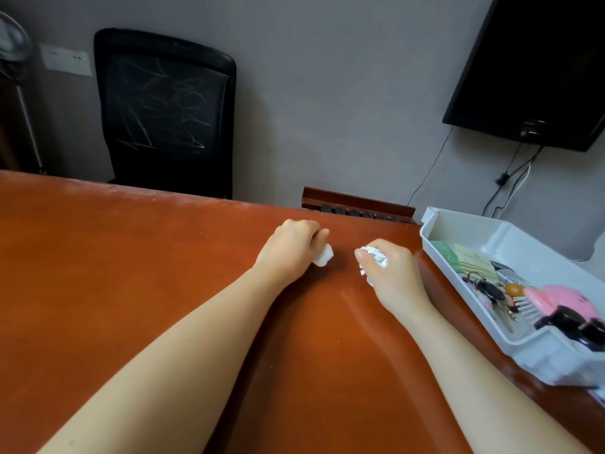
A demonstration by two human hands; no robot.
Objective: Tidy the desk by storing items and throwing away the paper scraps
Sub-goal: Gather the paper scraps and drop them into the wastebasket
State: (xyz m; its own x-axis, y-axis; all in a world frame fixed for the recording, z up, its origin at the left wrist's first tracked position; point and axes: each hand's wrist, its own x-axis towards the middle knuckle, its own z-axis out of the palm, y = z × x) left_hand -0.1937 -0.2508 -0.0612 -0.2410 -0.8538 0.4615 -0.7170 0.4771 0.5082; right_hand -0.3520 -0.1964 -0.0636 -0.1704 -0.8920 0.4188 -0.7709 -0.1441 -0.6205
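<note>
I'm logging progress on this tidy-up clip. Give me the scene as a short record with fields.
left hand: grips left paper scrap, over desk
right hand: grips right paper scrap
white tray: desk's right edge; holds keys, pink brush, cards
scraps status: both in hand, not yet thrown away
background: black chair, wall screen
</note>
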